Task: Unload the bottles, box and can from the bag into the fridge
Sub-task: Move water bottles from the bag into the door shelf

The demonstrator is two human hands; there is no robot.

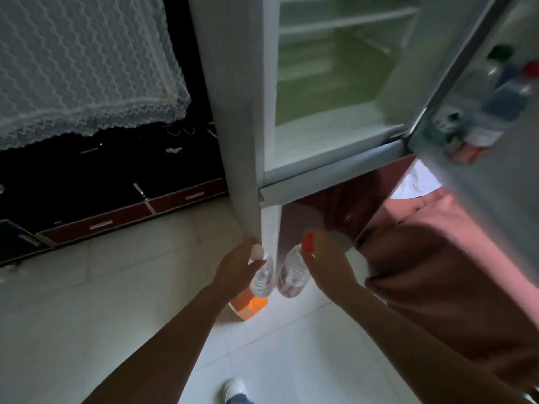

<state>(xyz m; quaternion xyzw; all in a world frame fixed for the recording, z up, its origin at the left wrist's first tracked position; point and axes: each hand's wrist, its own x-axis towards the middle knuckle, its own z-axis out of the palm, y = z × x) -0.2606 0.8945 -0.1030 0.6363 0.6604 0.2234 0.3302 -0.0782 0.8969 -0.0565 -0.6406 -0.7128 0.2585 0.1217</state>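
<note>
My left hand grips a clear plastic bottle with a white cap by its neck. Beside it, my right hand holds a second clear bottle with a red cap. Both bottles hang low in front of the fridge's lower left corner, above an orange bag on the floor, which my left arm partly hides. The fridge stands open above, with bare white shelves inside. Its door swings out at the right, and bottles stand in the door rack.
A dark red and black cabinet with drawers runs along the left wall, draped with white lace cloth. A pink cloth-covered piece stands at the right under the door. The floor is pale tile, and my white shoe shows at the bottom.
</note>
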